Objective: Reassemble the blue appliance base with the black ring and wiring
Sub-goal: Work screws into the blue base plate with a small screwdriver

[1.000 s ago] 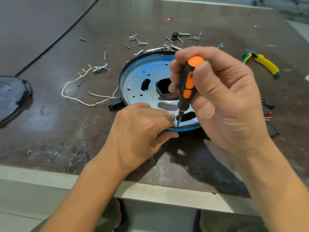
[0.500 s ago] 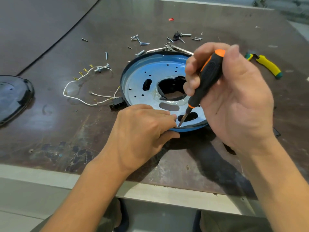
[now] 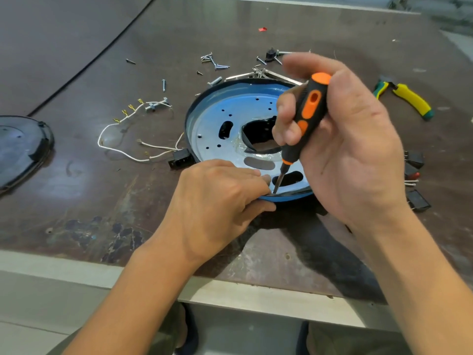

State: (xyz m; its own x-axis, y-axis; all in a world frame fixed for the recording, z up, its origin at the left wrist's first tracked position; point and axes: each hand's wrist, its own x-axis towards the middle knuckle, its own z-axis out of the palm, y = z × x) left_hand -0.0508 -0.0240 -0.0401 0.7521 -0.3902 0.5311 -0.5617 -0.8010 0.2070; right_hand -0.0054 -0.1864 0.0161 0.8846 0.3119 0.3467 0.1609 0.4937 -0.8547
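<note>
The round blue appliance base [image 3: 225, 111] lies on the brown table [image 3: 102, 201], with a black ring [image 3: 188, 119] running round its rim. My left hand [image 3: 217, 201] rests on the near rim and pinches it between fingers and thumb. My right hand [image 3: 340, 139] grips a black and orange screwdriver [image 3: 307, 116], held nearly upright. Its tip touches the near rim right beside my left fingertips. White wiring [image 3: 122, 147] with brass terminals and a black plug block [image 3: 179, 158] lies to the left of the base.
Several loose screws [image 3: 215, 63] lie behind the base. Yellow and green pliers [image 3: 407, 99] sit at the right, small black switches [image 3: 416, 175] at the right of my right hand. A dark round cover [image 3: 20, 147] lies at the far left. The table's front edge runs close below.
My right hand has swung the screwdriver from a slant back to nearly upright, its tip staying at the near rim. My left hand has stayed on the rim.
</note>
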